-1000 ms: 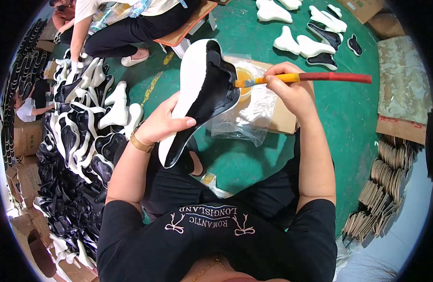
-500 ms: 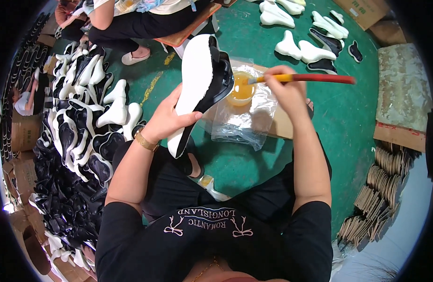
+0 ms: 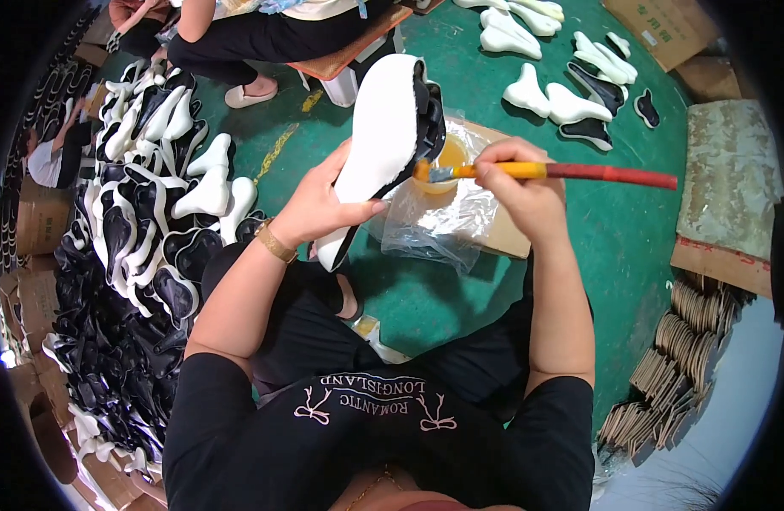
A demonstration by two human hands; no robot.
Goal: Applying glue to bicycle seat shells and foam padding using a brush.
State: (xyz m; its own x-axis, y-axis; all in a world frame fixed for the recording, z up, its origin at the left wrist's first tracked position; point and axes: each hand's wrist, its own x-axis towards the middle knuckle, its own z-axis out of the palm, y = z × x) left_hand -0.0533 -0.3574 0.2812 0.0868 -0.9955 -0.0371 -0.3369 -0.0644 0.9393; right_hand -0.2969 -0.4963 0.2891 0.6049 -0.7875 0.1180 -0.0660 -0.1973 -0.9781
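My left hand (image 3: 317, 201) holds up a bicycle saddle (image 3: 380, 128), a white foam pad on a black plastic base (image 3: 428, 111). Its thumb lies across the narrow lower end. In my right hand (image 3: 521, 183) is a brush (image 3: 571, 171) with a yellow and red handle and a metal collar. The bristle tip touches or nearly touches the black edge of the saddle. Behind the brush stands a round tub (image 3: 453, 155) of yellowish liquid, partly hidden. It rests on clear plastic sheeting (image 3: 439, 226) over a cardboard box (image 3: 509, 234).
On the left lies a heap of white and black saddle parts (image 3: 145, 196), with black shells (image 3: 120, 358) nearer me. More white pads (image 3: 571, 106) lie at the far right. Stacked brown pieces (image 3: 673, 362) and cartons (image 3: 724, 170) line the right side. Another person (image 3: 273, 43) sits ahead.
The brush has come from over the tub leftward and down to the saddle's edge. The saddle has shifted slightly right and up in my left hand.
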